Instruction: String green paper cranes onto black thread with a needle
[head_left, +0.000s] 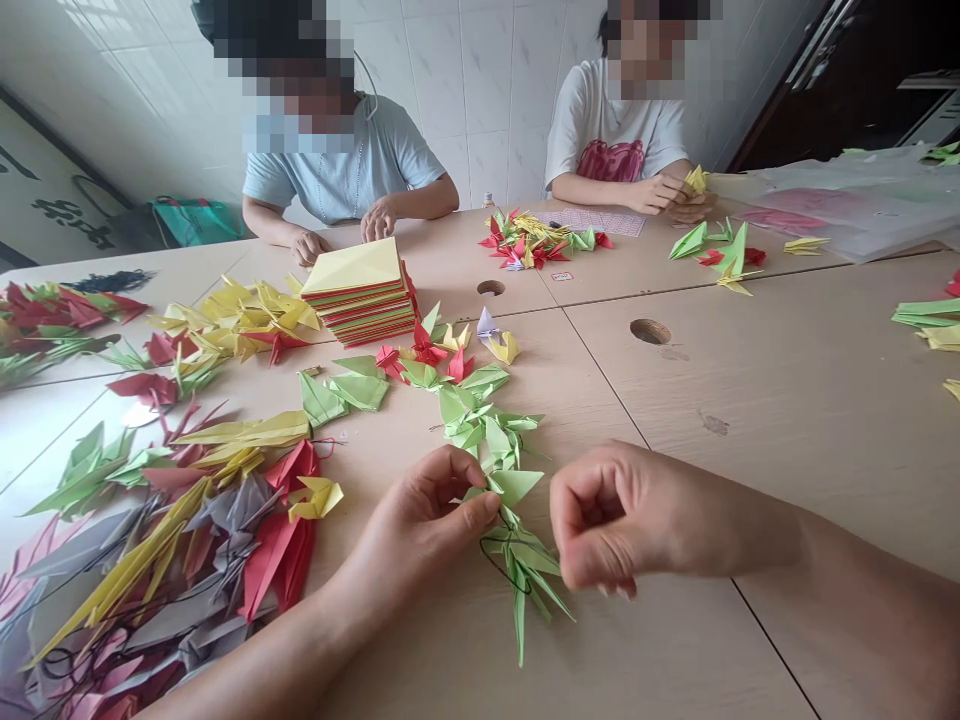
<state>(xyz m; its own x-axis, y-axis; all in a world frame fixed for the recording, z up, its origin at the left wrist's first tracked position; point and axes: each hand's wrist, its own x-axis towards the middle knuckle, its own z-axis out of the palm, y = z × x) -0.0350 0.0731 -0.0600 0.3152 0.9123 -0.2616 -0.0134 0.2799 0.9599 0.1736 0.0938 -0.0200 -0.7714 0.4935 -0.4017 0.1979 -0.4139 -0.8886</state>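
Observation:
My left hand (pixel 450 500) pinches a light green folded paper crane (pixel 517 486) between thumb and finger, near the middle of the view. Below it hang or lie more green cranes (pixel 525 570) with a dark string looped beside them. My right hand (pixel 600 520) is just to the right, its fingers curled together in a pinch; what they hold, if anything, is too small to make out. A cluster of green cranes (pixel 469 415) lies just beyond my left hand.
A stack of coloured paper (pixel 364 300) stands beyond, near yellow cranes (pixel 240 315). Many strung cranes (pixel 202 540) cover the left side. Two people sit across the table (pixel 750 420), one holding a yellow folded piece (pixel 697 180). Plastic sheets (pixel 847 195) lie at the far right.

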